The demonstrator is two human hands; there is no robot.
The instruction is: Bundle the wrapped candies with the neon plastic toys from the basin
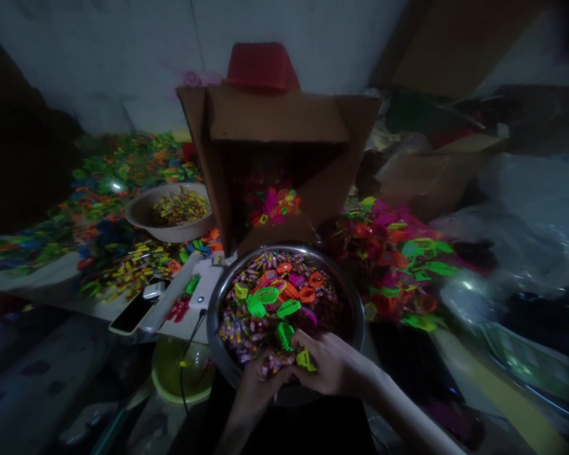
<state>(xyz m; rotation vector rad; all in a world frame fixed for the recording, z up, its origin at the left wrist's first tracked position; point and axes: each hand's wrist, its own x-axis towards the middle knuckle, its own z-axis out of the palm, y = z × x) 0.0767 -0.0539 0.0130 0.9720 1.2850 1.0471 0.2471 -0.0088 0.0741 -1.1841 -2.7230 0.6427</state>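
A round metal bowl point(215, 303) in front of me holds small wrapped sweets and several bright green, orange and pink plastic pieces. Both hands meet at its near rim. My right hand point(334, 363) has its fingers curled round a small yellow-green plastic piece point(305, 360). My left hand point(256, 385) is closed, its fingertips pinching something small beside that piece; what it is I cannot make out.
An open cardboard box point(275, 164) with pink and yellow pieces inside stands behind the bowl, a red basket point(262, 66) on top. A pale bowl point(142, 215) of yellow pieces sits at left among scattered parts. A phone point(135, 311) lies near left, a colourful heap point(398, 259) at right.
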